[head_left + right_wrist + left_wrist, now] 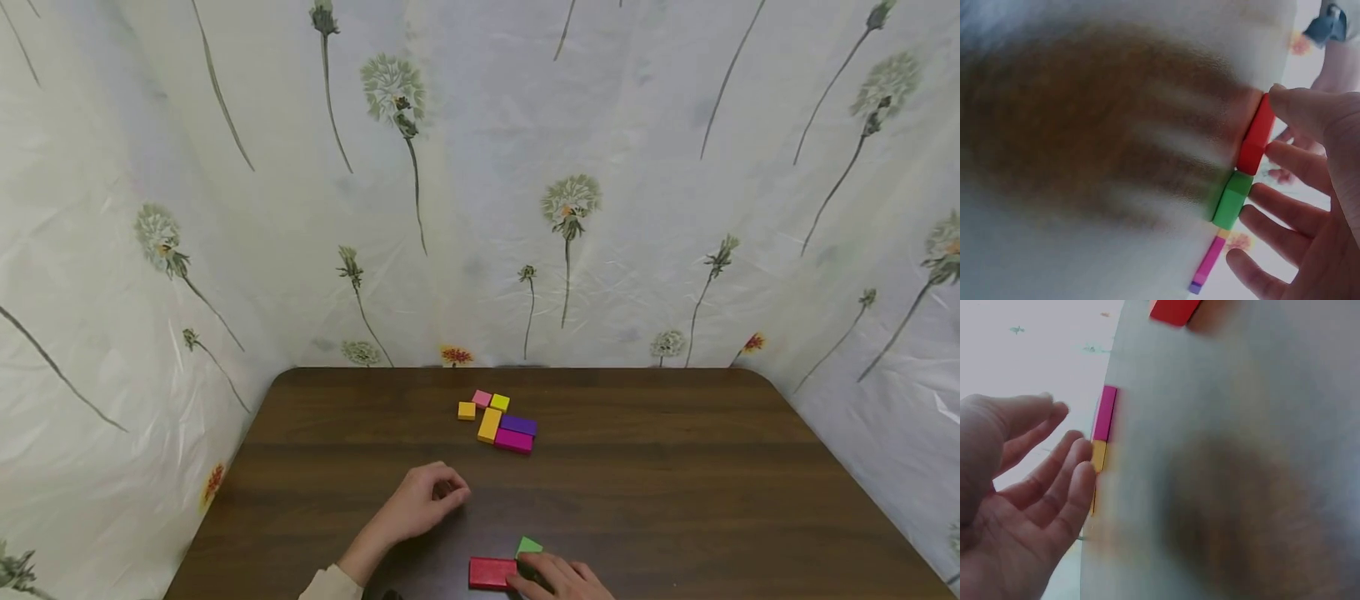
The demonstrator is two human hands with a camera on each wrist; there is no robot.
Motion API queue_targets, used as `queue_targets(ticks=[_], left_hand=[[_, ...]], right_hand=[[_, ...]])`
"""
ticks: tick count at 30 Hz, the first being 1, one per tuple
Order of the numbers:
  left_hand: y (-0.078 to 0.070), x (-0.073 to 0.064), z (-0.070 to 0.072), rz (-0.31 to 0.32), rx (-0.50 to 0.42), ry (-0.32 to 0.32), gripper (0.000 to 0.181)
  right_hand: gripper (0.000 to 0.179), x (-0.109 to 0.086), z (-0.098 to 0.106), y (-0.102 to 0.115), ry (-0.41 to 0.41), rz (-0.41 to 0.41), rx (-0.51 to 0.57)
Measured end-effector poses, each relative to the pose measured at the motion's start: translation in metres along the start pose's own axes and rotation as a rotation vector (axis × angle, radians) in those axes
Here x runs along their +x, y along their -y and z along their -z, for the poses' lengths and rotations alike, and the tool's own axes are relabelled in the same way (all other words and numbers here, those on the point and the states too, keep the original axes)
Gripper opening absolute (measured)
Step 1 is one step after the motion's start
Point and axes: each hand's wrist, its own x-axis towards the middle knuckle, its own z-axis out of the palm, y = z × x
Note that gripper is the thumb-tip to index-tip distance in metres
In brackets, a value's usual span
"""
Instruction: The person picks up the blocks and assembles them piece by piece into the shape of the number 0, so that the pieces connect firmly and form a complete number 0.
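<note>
In the head view, my left hand [427,500] hovers over the table with loosely curled fingers and holds nothing; the left wrist view shows its palm and parted fingertips. At the front of the table my right hand [558,577] pinches the right end of a long red block [491,573] between thumb and index finger. Its other fingers are beside a green block [1233,200], which touches or nearly touches the red one. The head view partly hides the green block behind the fingers.
Farther back on the brown table [675,475] lies a group of blocks: pink [482,398], yellow [500,402], a small orange [467,410], a long orange [489,425], purple [519,425] and magenta [514,441]. Behind hangs a flower-patterned sheet [480,208].
</note>
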Motion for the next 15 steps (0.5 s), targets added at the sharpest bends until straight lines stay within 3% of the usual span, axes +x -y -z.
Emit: queue_targets(ticks=[4, 9, 15], left_hand=[[0.009, 0.015, 0.005, -0.005, 0.077, -0.088, 0.015], [0.017, 0.033, 0.009, 0.037, 0.141, -0.133, 0.018], [0.025, 0.053, 0.008, 0.091, 0.166, -0.194, 0.017]], right_hand=[[0.05, -0.001, -0.003, 0.0, -0.046, 0.015, -0.031], [0.047, -0.003, -0.009, 0.001, -0.123, 0.028, -0.081], [0.046, -0.003, -0.009, 0.002, -0.13, 0.019, -0.08]])
